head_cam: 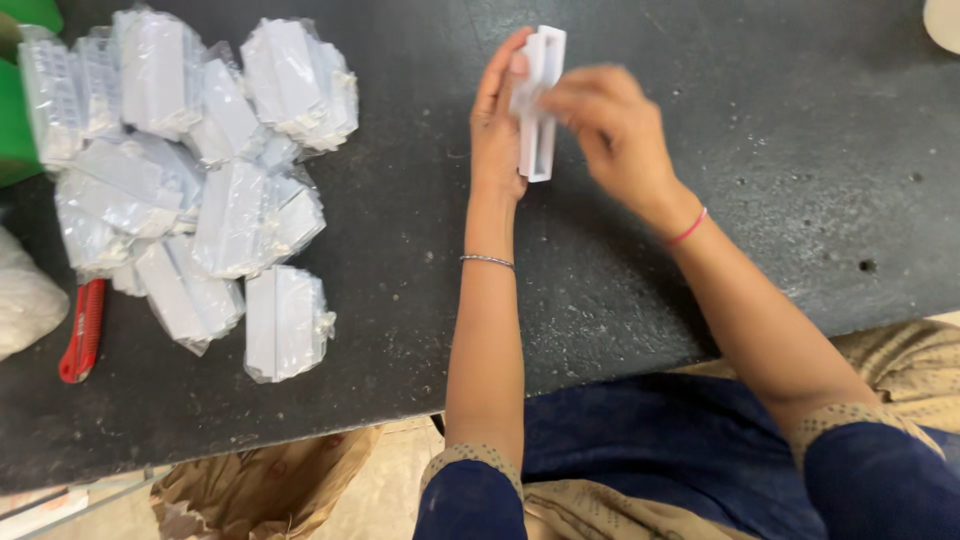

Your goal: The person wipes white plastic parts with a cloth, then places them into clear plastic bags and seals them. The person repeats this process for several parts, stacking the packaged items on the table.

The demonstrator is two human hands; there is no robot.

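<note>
A long white plastic part (541, 100) with slots stands upright over the dark table (700, 230). My left hand (497, 125) holds it from the left, palm against its side. My right hand (610, 125) grips it from the right with fingers pinched on its middle; this hand is blurred. A thin metal bangle circles my left wrist and a pink band my right wrist.
A heap of white plastic parts in clear bags (190, 170) covers the table's left. A red-handled cutter (82, 330) lies at the left edge beside a white bag (25, 300). A green bin (15, 100) sits far left. A brown sack (260, 490) is below the table.
</note>
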